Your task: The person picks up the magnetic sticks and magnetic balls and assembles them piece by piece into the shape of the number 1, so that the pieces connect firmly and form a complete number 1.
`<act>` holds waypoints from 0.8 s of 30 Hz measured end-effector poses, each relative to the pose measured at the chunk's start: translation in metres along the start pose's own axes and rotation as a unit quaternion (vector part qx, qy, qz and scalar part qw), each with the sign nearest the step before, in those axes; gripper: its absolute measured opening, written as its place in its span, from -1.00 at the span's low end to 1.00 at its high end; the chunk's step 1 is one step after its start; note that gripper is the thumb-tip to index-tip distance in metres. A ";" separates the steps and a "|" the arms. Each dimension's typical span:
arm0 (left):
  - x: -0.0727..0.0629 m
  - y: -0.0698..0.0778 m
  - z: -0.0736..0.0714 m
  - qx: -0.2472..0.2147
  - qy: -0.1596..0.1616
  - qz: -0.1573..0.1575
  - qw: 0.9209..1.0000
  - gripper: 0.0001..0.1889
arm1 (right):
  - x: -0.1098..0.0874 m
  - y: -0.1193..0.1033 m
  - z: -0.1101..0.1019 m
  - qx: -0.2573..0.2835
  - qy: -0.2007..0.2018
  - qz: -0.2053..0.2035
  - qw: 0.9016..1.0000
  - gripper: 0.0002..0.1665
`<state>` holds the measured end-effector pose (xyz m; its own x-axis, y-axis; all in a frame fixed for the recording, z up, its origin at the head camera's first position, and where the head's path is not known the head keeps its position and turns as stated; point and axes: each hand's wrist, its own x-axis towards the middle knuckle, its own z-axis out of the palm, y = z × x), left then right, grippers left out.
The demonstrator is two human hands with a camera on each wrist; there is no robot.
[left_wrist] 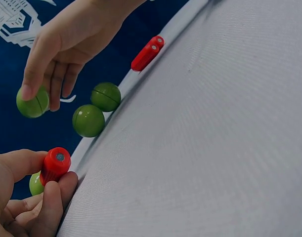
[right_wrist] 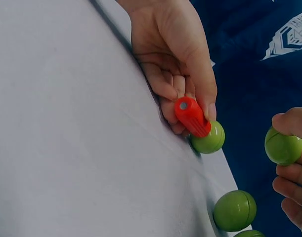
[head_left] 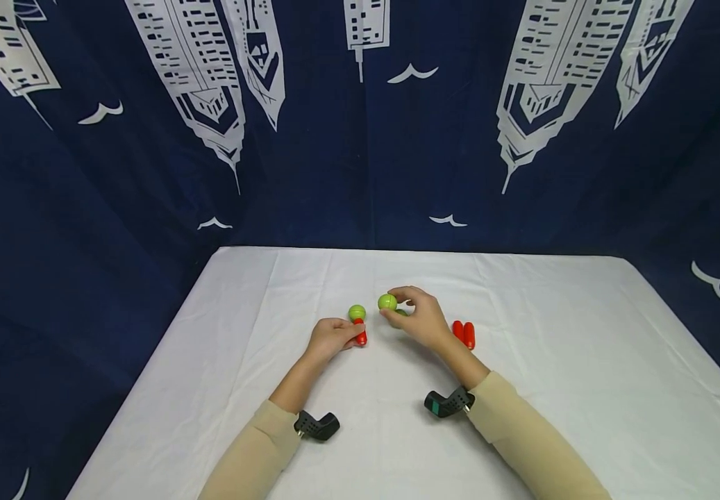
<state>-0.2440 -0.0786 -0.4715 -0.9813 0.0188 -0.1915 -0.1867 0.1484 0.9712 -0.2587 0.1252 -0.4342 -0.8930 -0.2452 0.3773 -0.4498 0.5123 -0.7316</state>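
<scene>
Left hand (head_left: 330,337): thumb and fingers close together, pinching a red rod (head_left: 361,337) with a grey disc in its near end. A green ball (head_left: 356,312) sits at the rod's far end, just beyond the fingertips. Right hand (head_left: 422,317): partly open, thumb and fingers pinching a second green ball (head_left: 387,302). Two further green balls (left_wrist: 88,121) rest on the surface (head_left: 347,444) beneath this hand. Two red rods (head_left: 469,336) lie side by side to its right.
</scene>
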 end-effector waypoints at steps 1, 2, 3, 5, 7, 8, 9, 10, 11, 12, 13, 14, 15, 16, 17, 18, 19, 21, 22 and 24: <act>0.000 0.000 0.000 -0.001 0.000 0.000 1.000 -0.76 | -0.002 -0.001 0.001 0.002 0.005 -0.002 1.000 -0.56; 0.000 -0.001 0.000 0.002 0.000 0.001 1.000 -0.75 | -0.004 -0.002 0.001 0.005 0.011 -0.002 1.000 -0.57; 0.000 -0.001 0.000 0.002 0.000 0.000 1.000 -0.75 | -0.005 -0.002 0.002 0.008 0.014 -0.002 1.000 -0.57; 0.000 -0.001 0.000 0.003 -0.001 0.000 1.000 -0.75 | -0.009 -0.004 0.003 0.016 0.018 0.002 1.000 -0.57; -0.001 0.000 0.000 0.005 -0.001 0.000 1.000 -0.75 | -0.013 -0.006 0.004 0.027 0.017 0.009 0.999 -0.57; -0.001 0.000 0.000 0.005 -0.001 -0.002 1.000 -0.74 | -0.014 -0.006 0.005 0.035 0.017 0.014 0.999 -0.58; -0.001 0.000 0.000 0.004 0.000 -0.003 1.000 -0.74 | -0.016 -0.007 0.006 0.042 0.016 0.018 0.999 -0.58; -0.002 0.001 0.000 0.004 0.000 -0.003 1.000 -0.74 | -0.018 -0.007 0.006 0.049 0.016 0.023 0.998 -0.59; -0.002 0.001 0.000 0.004 0.000 -0.003 1.000 -0.74 | -0.019 -0.008 0.007 0.058 0.017 0.029 0.998 -0.59; -0.002 0.001 0.000 0.003 0.001 -0.004 1.000 -0.73 | -0.021 -0.009 0.008 0.068 0.017 0.035 0.997 -0.60; -0.002 0.001 0.000 0.004 0.002 -0.003 1.000 -0.73 | -0.022 -0.009 0.009 0.079 0.017 0.043 0.996 -0.60; -0.002 0.001 0.000 0.004 0.003 -0.005 1.000 -0.73 | -0.024 -0.010 0.010 0.091 0.017 0.052 0.994 -0.60; -0.001 0.001 0.001 0.005 0.004 -0.004 1.000 -0.73 | -0.025 -0.010 0.011 0.106 0.016 0.063 0.992 -0.59; -0.001 0.001 0.001 0.005 0.005 -0.005 1.000 -0.73 | -0.026 -0.010 0.013 0.123 0.014 0.076 0.989 -0.58; -0.001 0.001 0.001 0.006 0.007 -0.005 1.000 -0.73 | -0.028 -0.011 0.014 0.143 0.012 0.090 0.985 -0.57; -0.001 0.001 0.001 0.006 0.008 -0.005 1.000 -0.73 | -0.029 -0.011 0.015 0.163 0.010 0.104 0.981 -0.56; -0.001 0.000 0.001 0.006 0.008 -0.005 1.000 -0.74 | -0.030 -0.011 0.016 0.184 0.010 0.116 0.976 -0.54; 0.000 0.000 0.001 0.005 0.006 -0.004 1.000 -0.74 | -0.031 -0.012 0.017 0.221 0.010 0.136 0.966 -0.52; 0.000 0.000 0.001 0.003 0.004 -0.004 1.000 -0.74 | -0.032 -0.012 0.018 0.235 0.010 0.143 0.961 -0.52; -0.001 0.000 0.000 0.000 0.002 -0.004 1.000 -0.74 | -0.033 -0.012 0.020 0.256 0.013 0.155 0.954 -0.52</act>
<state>-0.2434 -0.0782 -0.4714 -0.9800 0.0147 -0.1983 -0.1939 0.1486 0.9697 -0.2242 0.1102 -0.4490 -0.9867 -0.1234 0.1058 -0.1170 0.0868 -0.9893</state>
